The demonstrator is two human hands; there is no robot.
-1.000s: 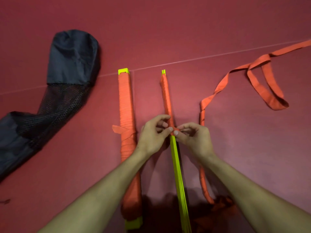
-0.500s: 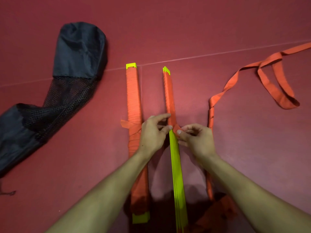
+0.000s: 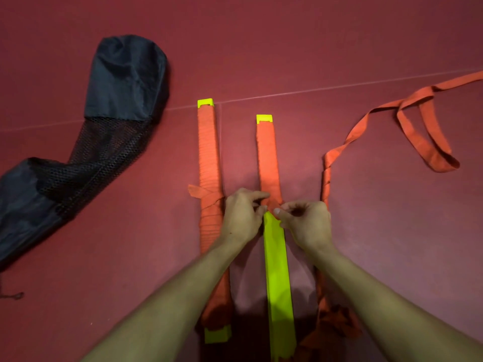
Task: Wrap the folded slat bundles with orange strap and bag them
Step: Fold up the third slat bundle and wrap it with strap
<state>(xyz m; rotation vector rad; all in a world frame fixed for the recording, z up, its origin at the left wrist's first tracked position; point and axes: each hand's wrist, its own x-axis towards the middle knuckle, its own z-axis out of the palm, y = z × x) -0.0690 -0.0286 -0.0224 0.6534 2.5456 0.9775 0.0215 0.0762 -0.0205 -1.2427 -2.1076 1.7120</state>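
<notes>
Left hand and right hand are pinching the limp orange strap at the wrap's near edge on the half-wrapped slat bundle, which is lying on the floor right of the finished bundle. The slats are looking stiff and probably light, so gripping close is keeping tension.

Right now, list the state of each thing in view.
Left bundle: fully strapped, lying flat.
Right bundle: far half strapped, near half bare.
Orange strap: loose tail trailing right.
Bag: limp, apart from both bundles.
Left hand: pinches right bundle's wrap edge.
Right hand: pinches the strap there.
</notes>
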